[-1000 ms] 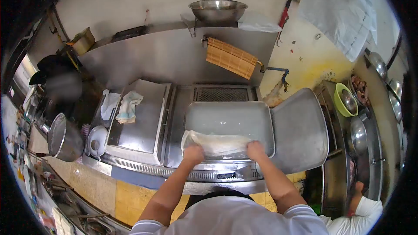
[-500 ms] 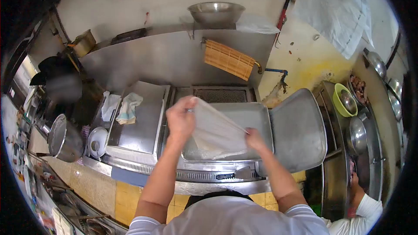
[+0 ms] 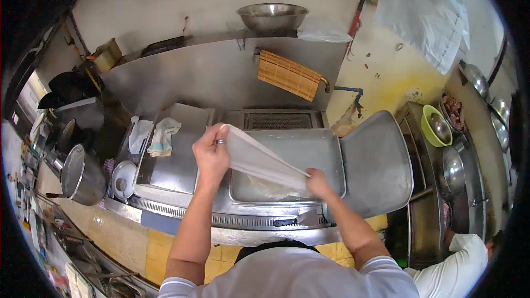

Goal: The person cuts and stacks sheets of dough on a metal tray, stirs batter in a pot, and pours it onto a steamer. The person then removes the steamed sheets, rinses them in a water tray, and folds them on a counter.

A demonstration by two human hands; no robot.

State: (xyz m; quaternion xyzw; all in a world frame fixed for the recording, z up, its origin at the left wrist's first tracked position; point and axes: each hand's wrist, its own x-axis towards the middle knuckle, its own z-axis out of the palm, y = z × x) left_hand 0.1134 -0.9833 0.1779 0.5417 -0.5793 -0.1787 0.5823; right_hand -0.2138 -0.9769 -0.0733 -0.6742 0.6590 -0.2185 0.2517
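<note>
A thin off-white cloth-like sheet (image 3: pixel 259 159) is stretched slantwise between my two hands, above a shallow metal tray (image 3: pixel 323 146). My left hand (image 3: pixel 211 156), with a ring on one finger, pinches its upper left end. At the lower right end, my right hand (image 3: pixel 318 183) grips the edge. Beneath the sheet, a pale, translucent, crumpled layer (image 3: pixel 270 189) lies in the front of the tray; I cannot tell whether it joins the sheet.
Another metal tray (image 3: pixel 380 165) leans to the right. A spatula-like tool (image 3: pixel 309 218) lies on the front ledge. At left are a folded towel (image 3: pixel 163 137) and a pot (image 3: pixel 83 174). Another person's sleeve (image 3: pixel 455 267) reaches in at lower right, below a green bowl (image 3: pixel 433 132).
My left hand has moved left and slightly down, pulling the sheet into a narrower, tauter band. My right hand has shifted slightly left and down. The other person's hand has slipped mostly out of sight.
</note>
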